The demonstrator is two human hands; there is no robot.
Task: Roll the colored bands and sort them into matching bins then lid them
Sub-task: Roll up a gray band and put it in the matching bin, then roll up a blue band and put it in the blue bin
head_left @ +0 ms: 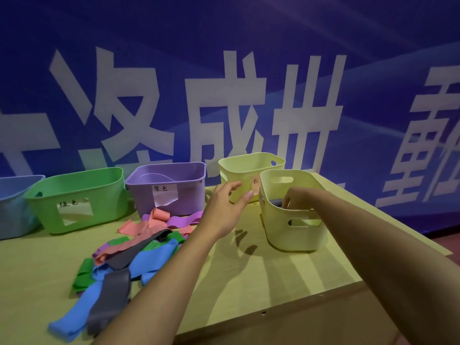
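Note:
A heap of loose bands [129, 250] in pink, purple, green, blue and grey lies on the table's left half. Behind it stand a blue bin [15, 207], a green bin [77, 197], a purple bin [169, 185] and a yellow bin [249, 173]. A second yellow bin [293, 225] stands nearer on the right. My right hand [296, 197] reaches down inside it and holds a rolled grey band [275, 202] against the bin's inner wall. My left hand [226, 207] hovers with relaxed fingers spread, between the purple bin and the yellow bins, holding nothing.
The pale wooden table [249, 282] ends at a right edge just past the near yellow bin and a front edge below my arms. A blue wall banner with large white characters [224, 108] rises directly behind the bins.

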